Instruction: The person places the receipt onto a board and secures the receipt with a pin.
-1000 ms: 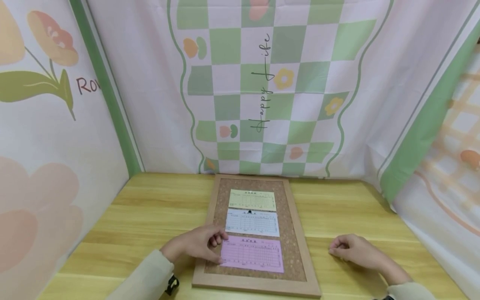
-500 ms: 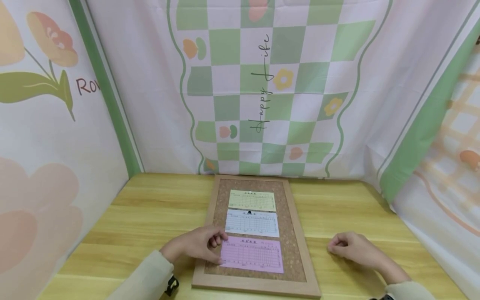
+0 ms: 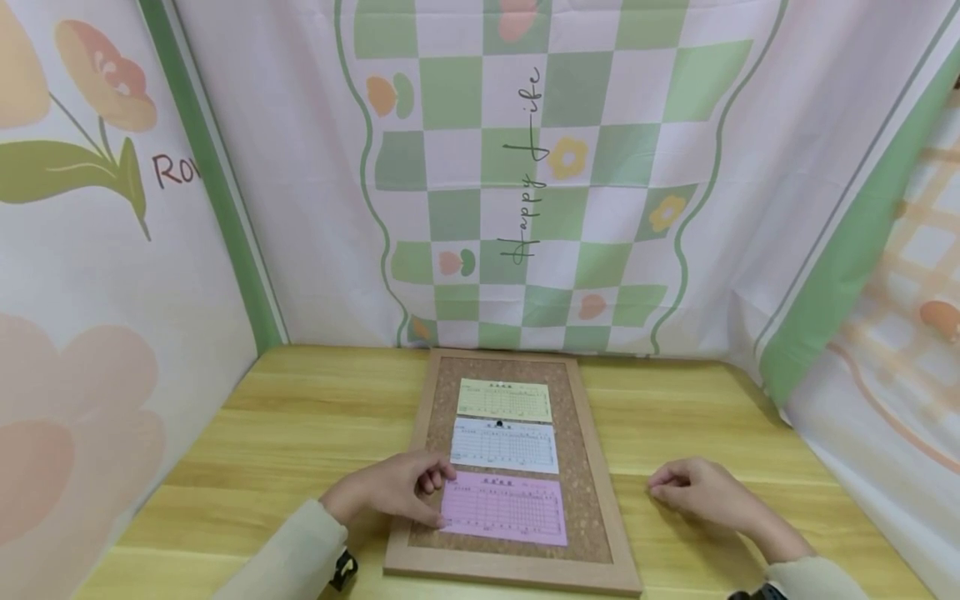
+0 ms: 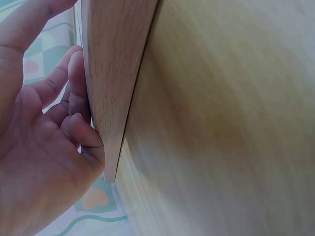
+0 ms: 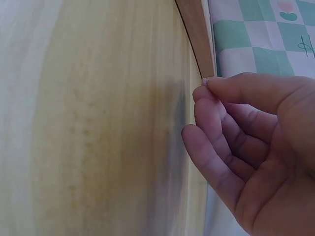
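Observation:
A wood-framed cork board [image 3: 588, 517] lies on the table with three printed slips in a column: yellow [image 3: 504, 402], pale blue [image 3: 504, 450] and pink [image 3: 502, 510]. A black pushpin [image 3: 499, 423] sits at the blue slip's top edge. My left hand [image 3: 397, 487] rests over the frame's left side, index finger and thumb tips at the pink slip's left corners, the other fingers bent. To the right of the board, my right hand [image 3: 705, 496] is over the table. Its thumb and forefinger pinch a small whitish thing [image 5: 205, 81], mostly hidden by the fingertips.
The wooden table [image 3: 300, 400] extends on both sides of the board. A green-and-white checked curtain [image 3: 525, 167] hangs right behind the table's back edge. Printed cloth walls [image 3: 90, 275] close in the left and right sides.
My right hand has shifted slightly left toward the board, still pinching. The left hand, the board and the slips have not moved.

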### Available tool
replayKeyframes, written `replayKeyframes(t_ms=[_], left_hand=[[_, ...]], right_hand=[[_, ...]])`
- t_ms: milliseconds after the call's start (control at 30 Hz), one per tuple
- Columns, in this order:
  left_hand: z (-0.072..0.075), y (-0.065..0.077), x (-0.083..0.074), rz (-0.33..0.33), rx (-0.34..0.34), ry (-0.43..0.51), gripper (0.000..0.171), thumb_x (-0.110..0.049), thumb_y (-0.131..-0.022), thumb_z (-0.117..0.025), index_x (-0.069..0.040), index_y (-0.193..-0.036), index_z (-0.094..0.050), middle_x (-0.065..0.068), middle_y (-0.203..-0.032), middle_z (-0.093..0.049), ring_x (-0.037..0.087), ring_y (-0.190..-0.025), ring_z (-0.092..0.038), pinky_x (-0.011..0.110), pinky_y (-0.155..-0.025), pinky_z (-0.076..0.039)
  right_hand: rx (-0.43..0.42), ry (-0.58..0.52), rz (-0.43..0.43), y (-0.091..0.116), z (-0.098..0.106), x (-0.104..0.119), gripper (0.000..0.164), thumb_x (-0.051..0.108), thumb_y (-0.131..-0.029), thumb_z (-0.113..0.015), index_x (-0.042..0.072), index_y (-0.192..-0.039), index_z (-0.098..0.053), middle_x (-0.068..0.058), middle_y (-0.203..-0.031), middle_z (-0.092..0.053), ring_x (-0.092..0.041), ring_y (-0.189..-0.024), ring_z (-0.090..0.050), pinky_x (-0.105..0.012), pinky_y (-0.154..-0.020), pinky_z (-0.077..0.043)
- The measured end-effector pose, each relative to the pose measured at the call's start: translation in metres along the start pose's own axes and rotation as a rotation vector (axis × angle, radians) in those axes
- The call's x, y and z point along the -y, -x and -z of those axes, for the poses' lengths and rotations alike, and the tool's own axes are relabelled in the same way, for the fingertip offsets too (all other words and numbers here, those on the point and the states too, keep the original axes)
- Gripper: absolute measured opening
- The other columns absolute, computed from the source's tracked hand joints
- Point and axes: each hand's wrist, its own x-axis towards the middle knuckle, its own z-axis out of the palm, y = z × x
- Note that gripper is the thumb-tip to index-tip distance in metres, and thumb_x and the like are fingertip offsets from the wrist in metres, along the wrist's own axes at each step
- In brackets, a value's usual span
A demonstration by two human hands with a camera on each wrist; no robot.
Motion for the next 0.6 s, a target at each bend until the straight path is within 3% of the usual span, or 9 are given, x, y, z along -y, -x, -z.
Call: replayKeyframes(t_ms=[333,600], left_hand=[[0.001,0.0,-0.001,0.007,0.0,-0.009,0.048,-0.011,-0.079,-0.085,-0.006,-0.119,-0.058,0.002,-0.093,-0.052,0.009,-0.084,-0.047,0.022,-0.074,-0.043],[0.001,0.0,-0.001,0.005,-0.004,-0.027,0.049,-0.013,-0.079,-0.085,-0.006,-0.119,-0.058,0.001,-0.093,-0.053,0.009,-0.084,-0.048,0.022,-0.075,-0.043]], right_hand=[[-0.064,0.092,0.049,-0.007,0.0,0.016,0.014,0.018,-0.093,-0.071,0.006,-0.099,-0.074,0.001,-0.084,-0.068,-0.006,-0.071,-0.057,-0.026,-0.062,-0.048],[-0.01,0.031,0.044,-0.019,-0.001,0.029,0.017,0.02,-0.094,-0.069,0.004,-0.101,-0.072,-0.004,-0.086,-0.067,-0.013,-0.074,-0.059,-0.027,-0.062,-0.05]])
